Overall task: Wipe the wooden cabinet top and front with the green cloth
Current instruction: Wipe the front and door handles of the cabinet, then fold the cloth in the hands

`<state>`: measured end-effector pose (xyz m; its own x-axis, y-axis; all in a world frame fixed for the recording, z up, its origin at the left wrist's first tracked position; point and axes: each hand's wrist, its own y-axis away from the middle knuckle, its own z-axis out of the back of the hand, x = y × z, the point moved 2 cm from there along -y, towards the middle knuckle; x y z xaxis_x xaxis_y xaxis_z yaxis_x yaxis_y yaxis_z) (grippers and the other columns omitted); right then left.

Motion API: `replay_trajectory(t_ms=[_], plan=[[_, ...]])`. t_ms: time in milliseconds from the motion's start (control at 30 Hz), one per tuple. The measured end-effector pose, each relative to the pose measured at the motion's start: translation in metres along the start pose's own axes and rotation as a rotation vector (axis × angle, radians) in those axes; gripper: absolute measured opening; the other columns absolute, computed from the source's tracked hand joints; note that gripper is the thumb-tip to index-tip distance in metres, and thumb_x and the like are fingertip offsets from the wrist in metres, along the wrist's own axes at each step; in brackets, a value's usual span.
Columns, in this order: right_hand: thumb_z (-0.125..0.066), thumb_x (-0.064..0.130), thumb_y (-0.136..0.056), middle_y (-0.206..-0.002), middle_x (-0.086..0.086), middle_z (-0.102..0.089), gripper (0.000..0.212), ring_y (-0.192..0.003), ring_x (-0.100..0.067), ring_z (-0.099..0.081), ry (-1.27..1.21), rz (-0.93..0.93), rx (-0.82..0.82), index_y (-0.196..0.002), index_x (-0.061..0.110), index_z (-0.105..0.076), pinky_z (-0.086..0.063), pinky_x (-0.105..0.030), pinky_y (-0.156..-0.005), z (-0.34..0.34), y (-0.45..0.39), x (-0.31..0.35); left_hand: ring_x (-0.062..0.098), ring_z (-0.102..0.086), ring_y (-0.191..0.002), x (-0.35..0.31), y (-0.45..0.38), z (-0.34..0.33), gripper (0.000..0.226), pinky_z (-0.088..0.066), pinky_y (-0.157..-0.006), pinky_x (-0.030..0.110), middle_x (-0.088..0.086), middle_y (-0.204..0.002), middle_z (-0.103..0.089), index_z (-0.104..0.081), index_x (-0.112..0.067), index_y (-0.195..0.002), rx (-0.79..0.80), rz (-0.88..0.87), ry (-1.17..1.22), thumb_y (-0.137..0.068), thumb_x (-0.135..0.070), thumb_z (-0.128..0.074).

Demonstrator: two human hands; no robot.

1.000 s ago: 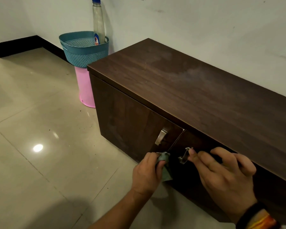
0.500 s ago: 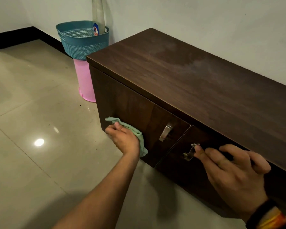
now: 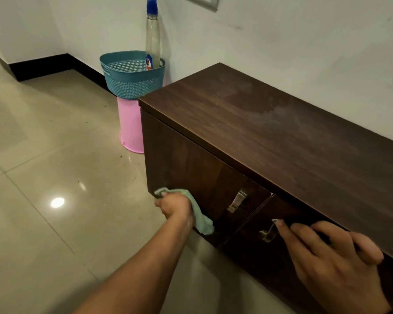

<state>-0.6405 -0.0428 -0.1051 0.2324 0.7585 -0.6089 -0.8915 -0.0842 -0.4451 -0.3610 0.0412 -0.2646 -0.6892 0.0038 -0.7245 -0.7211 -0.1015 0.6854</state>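
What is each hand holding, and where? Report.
Left hand grips the green cloth by its middle; right hand holds nothing, fingers resting on a cabinet door.

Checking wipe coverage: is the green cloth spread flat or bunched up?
Bunched. The left hand grips the green cloth wadded against the cabinet front, ends trailing out both sides.

Your left hand [image 3: 175, 207] covers much of the green cloth [image 3: 201, 220] on the cabinet [image 3: 281, 137] front; the cabinet's right end is cut off.
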Motion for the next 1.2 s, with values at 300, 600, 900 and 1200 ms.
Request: replay_trajectory(t_ms=[300, 600, 900, 1200], plan=[[-0.057, 0.029, -0.095, -0.122, 0.002, -0.057, 0.04, -0.104, -0.024, -0.05, -0.148, -0.013, -0.079, -0.135, 0.023, -0.062, -0.046, -0.044, -0.073, 0.023, -0.036, -0.002, 0.027, -0.057, -0.089, -0.15, 0.045, 0.029, 0.035, -0.035, -0.071, 0.032, 0.007, -0.099, -0.058, -0.047, -0.005, -0.116, -0.23, -0.389, 0.171, -0.108, -0.032, -0.026], [-0.049, 0.045, -0.09, -0.101, 0.018, -0.068, 0.034, -0.1, -0.012, -0.051, -0.387, -0.277, 0.042, -0.11, 0.036, -0.075, -0.023, -0.035, -0.082, 0.083, -0.157, -0.038, 0.023, -0.056, -0.084, -0.23, 0.089, 0.075, 0.019, -0.047, -0.069, 0.031, 0.007, -0.092, -0.062, -0.054, -0.008, -0.094, 0.017, -0.46, 0.662, -0.1, -0.022, -0.042], [-0.057, 0.071, -0.078, -0.119, 0.017, -0.069, 0.067, -0.106, 0.003, -0.065, -1.537, -0.819, 0.282, -0.129, 0.028, -0.06, -0.05, -0.016, -0.09, 0.112, -0.243, -0.07, 0.017, -0.063, -0.056, -0.277, 0.254, 0.051, 0.031, -0.053, -0.055, 0.028, 0.007, -0.066, -0.064, -0.067, -0.008, -0.081, 0.903, -0.401, 0.327, -0.102, -0.02, -0.048], [-0.071, 0.027, -0.091, -0.102, -0.003, -0.078, 0.026, -0.094, -0.021, -0.075, -1.839, -1.206, 0.027, -0.114, 0.015, -0.07, -0.059, -0.043, -0.09, 0.121, -0.208, -0.1, 0.035, -0.065, -0.117, -0.269, 0.284, 0.042, 0.07, -0.045, -0.108, 0.053, 0.02, -0.124, -0.068, -0.064, -0.006, -0.128, 1.19, -0.204, -0.089, -0.099, -0.064, -0.037]])
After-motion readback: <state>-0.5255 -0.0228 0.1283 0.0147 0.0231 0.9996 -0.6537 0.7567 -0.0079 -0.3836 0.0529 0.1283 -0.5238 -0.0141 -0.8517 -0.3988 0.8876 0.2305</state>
